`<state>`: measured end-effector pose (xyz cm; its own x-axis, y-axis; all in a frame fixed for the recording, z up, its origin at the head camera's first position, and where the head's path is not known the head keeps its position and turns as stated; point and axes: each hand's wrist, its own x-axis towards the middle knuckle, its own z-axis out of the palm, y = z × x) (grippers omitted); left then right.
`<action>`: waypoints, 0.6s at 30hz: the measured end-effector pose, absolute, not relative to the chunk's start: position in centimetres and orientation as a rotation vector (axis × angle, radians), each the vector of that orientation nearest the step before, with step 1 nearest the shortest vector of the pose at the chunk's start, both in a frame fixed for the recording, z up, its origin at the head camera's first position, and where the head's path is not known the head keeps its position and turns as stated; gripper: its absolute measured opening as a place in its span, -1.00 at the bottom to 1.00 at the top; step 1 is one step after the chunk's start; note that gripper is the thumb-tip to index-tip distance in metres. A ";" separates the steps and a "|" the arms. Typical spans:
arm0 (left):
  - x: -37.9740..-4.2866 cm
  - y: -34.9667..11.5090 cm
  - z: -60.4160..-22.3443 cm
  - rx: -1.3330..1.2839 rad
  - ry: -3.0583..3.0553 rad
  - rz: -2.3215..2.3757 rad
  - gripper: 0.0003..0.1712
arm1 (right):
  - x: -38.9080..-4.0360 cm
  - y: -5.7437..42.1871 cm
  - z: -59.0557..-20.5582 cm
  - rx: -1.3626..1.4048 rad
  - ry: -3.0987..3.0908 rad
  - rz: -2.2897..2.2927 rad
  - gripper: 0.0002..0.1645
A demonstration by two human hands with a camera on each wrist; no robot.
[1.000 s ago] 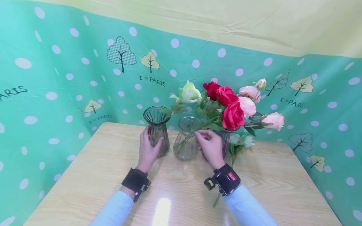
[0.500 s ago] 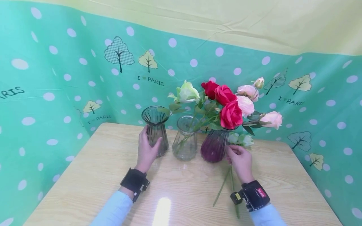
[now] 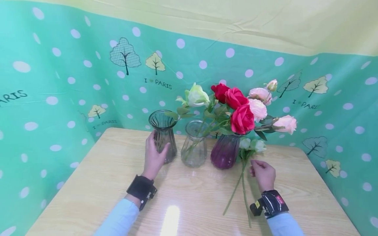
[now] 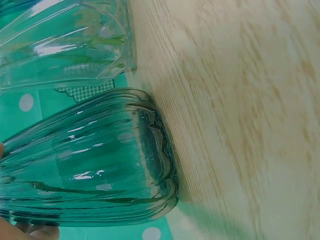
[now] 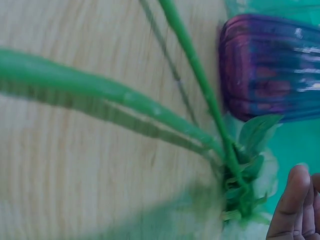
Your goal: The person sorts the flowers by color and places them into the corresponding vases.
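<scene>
My left hand [image 3: 154, 155] grips a grey-tinted ribbed glass vase [image 3: 166, 137] at the left of the row, fingers and thumb round its side. The left wrist view shows the vase's base [image 4: 155, 150] down on the table. My right hand [image 3: 263, 173] is just right of two white roses [image 3: 257, 146] lying on the table. Their green stems [image 5: 192, 65] cross and point toward the front. Nothing sits between the fingers [image 5: 295, 200] of the right hand, which are bent with the tips close together.
Beside the grey vase, a clear glass vase [image 3: 193, 155] holds a greenish-white rose [image 3: 197, 96]. Right of it, a purple vase [image 3: 225, 154] carries red roses [image 3: 242, 119] and pink flowers [image 3: 284, 124] leaning right. A green dotted curtain [image 3: 73, 82] hangs behind the wooden table [image 3: 97, 183].
My right hand has moved right, from beside the clear vase past the purple vase to the lying white roses. The left hand has stayed on the grey vase.
</scene>
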<state>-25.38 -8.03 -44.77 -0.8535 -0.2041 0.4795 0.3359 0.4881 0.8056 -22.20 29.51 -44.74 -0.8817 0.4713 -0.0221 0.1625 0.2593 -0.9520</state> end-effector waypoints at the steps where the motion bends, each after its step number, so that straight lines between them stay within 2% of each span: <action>1: -25.4 -8.0 -44.8 -0.112 -2.215 -1.362 -0.09 | -22.4 29.6 -44.9 -0.598 -2.277 1.643 -0.58; 8: -25.6 -8.0 -44.9 -0.086 -2.235 -1.369 -0.06 | -23.6 30.4 -45.7 -0.630 -2.410 1.547 -0.54; 18: -25.4 -7.9 -44.8 -0.071 -2.240 -1.378 -0.06 | -24.9 31.4 -46.6 -0.638 -2.524 1.651 -0.45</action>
<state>-25.41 -7.94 -44.77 -0.8709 -0.2132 0.4427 0.2989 0.4851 0.8218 -24.94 31.44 -46.65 -0.9127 0.3702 -0.1730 0.3069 0.3415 -0.8884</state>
